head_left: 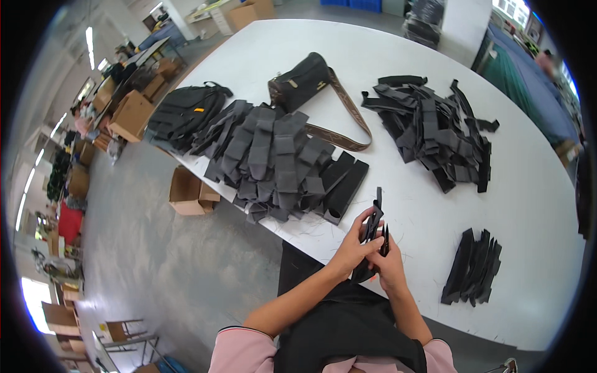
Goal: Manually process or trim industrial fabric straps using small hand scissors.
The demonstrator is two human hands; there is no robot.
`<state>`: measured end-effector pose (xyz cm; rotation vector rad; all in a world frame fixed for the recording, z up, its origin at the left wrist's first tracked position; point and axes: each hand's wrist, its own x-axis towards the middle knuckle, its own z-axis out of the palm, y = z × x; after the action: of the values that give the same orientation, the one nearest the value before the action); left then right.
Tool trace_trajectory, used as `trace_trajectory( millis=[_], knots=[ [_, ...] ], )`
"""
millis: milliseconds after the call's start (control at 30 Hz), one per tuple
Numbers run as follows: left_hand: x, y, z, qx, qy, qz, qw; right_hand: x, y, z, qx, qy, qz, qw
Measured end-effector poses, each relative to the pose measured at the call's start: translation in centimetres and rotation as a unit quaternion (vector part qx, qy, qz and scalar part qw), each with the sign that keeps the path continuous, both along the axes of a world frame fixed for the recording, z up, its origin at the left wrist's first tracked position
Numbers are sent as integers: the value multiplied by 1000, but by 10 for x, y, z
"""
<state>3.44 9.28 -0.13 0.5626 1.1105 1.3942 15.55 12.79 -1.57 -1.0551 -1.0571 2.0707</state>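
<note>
Held a black strip [379,199] in the left hand [359,241], with fingers clamped on it, above the near edge of the white table [528,205]. Aimed the strip's long axis from near to far, leaning slightly right at the far end. Gripped dark snips [386,239] within closed right-hand [390,262] fingers, tips pointing far.

Long black strip [372,227], aslant; black snips [385,244] just beside, pointed tips slightly apart
</note>
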Motion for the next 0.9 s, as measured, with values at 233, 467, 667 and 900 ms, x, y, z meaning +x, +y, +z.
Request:
trace_trajectory(
  millis=[233, 467, 667, 900],
  knots=[
    [-4, -27, -4, -27, -122, 82, 989, -3, -14, 0, -82, 21, 30, 996],
    [5, -46, -34, -83, 242, 150, 955, -17, -26, -20, 14, -36, 20, 999],
    [5, -57, -38, -35, 257, 98, 961, -20, -8, -35, 290, -203, -29, 935],
    [-39, -70, -27, -56, 290, -12, 955, -1, 4, -32, 219, -173, 97, 955]
  ],
)
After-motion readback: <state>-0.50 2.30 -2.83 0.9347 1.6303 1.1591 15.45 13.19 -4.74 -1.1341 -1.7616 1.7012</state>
